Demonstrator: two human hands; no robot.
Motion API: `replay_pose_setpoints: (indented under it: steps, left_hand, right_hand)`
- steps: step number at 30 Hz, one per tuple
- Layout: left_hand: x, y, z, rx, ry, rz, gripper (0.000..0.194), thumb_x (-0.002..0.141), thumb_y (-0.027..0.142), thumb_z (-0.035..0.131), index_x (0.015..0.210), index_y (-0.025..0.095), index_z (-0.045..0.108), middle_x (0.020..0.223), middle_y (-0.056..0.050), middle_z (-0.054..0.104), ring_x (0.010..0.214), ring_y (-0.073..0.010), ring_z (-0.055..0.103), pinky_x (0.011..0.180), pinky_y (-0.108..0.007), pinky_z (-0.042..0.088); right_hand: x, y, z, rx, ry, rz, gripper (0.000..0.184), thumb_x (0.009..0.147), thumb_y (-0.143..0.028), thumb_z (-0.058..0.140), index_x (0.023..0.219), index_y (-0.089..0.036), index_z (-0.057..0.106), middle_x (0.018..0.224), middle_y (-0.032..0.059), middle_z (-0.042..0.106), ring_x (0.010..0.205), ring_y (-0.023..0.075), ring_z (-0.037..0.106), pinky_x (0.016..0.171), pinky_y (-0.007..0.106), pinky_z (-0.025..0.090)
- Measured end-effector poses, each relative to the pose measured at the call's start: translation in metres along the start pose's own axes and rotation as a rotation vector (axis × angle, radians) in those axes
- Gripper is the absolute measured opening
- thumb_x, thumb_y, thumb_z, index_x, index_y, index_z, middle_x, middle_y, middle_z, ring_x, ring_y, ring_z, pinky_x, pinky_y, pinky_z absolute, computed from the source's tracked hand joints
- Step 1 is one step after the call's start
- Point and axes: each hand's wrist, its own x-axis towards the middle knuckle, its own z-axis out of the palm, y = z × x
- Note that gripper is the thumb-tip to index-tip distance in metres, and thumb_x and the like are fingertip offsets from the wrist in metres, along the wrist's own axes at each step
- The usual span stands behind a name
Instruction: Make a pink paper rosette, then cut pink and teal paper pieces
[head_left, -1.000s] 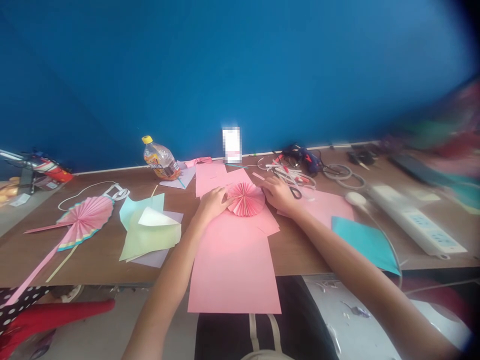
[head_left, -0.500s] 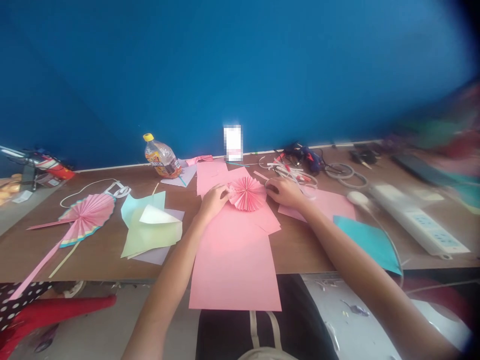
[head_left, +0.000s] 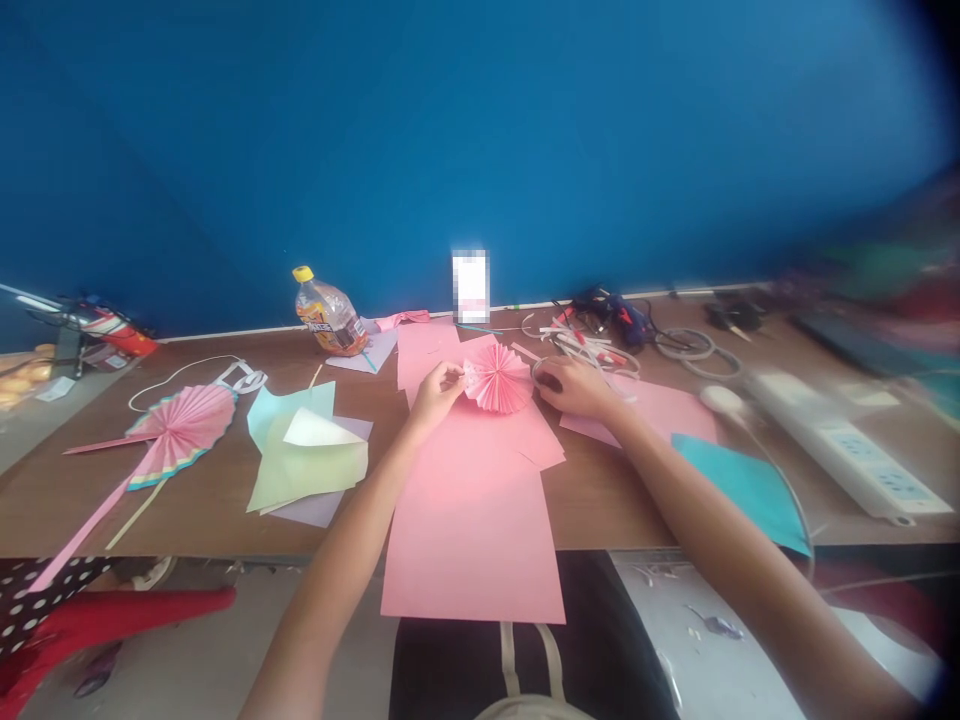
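Observation:
A round pink pleated paper rosette (head_left: 498, 378) is spread out over pink paper sheets, its folds radiating from the centre. My left hand (head_left: 436, 398) pinches its left edge between thumb and fingers. On the opposite side my right hand (head_left: 576, 388) has its fingers curled at the rosette's right edge, with the fingertips partly hidden. Below the rosette, a large pink sheet (head_left: 474, 550) reaches past the front edge of the table. A finished-looking pink paper fan (head_left: 184, 430) with a blue and yellow border lies at the left.
Green, blue and lilac paper sheets (head_left: 307, 475) lie left of my arm. A tilted bottle (head_left: 330, 318) with a yellow cap stands near the blue wall. Paper strips and cables (head_left: 592, 345), a teal sheet (head_left: 739, 490) and a white power strip (head_left: 847, 440) are on the right.
The rosette looks slightly tilted and raised compared with before, both hands staying at its sides. The whole view has shifted slightly.

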Motion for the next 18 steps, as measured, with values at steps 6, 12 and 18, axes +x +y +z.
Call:
replay_pose_setpoints:
  steps: [6,12,18]
  left_hand:
    - [-0.001,-0.0019,0.0032,-0.225,0.042,-0.051,0.034,0.076,0.034,0.073,0.1,0.018,0.056,0.106,-0.006,0.063,0.092,-0.0144,0.061,0.084,-0.027,0.048]
    - [-0.0002,-0.0014,0.0035,-0.257,0.034,-0.052,0.037,0.072,0.031,0.077,0.1,0.019,0.056,0.104,-0.005,0.063,0.09,-0.0138,0.061,0.083,-0.027,0.047]
    - [0.0006,-0.0056,0.0051,-0.217,0.044,-0.027,0.037,0.072,0.031,0.076,0.101,0.018,0.057,0.105,-0.005,0.062,0.088,-0.0133,0.06,0.081,-0.026,0.047]
  right_hand:
    - [-0.001,-0.0057,-0.0057,-0.035,-0.032,0.022,0.011,0.076,-0.019,0.053,0.085,-0.021,0.06,0.089,0.0055,0.068,0.083,0.021,0.058,0.068,0.029,0.034]
    - [-0.0006,-0.0055,-0.0041,-0.097,-0.054,0.054,0.016,0.073,-0.018,0.054,0.087,-0.02,0.06,0.09,0.0069,0.068,0.083,0.0224,0.058,0.068,0.03,0.033]
    - [0.0017,-0.0042,0.0007,-0.158,0.009,0.102,0.015,0.078,-0.014,0.051,0.088,-0.019,0.061,0.099,0.0096,0.07,0.093,0.0261,0.06,0.076,0.033,0.035]
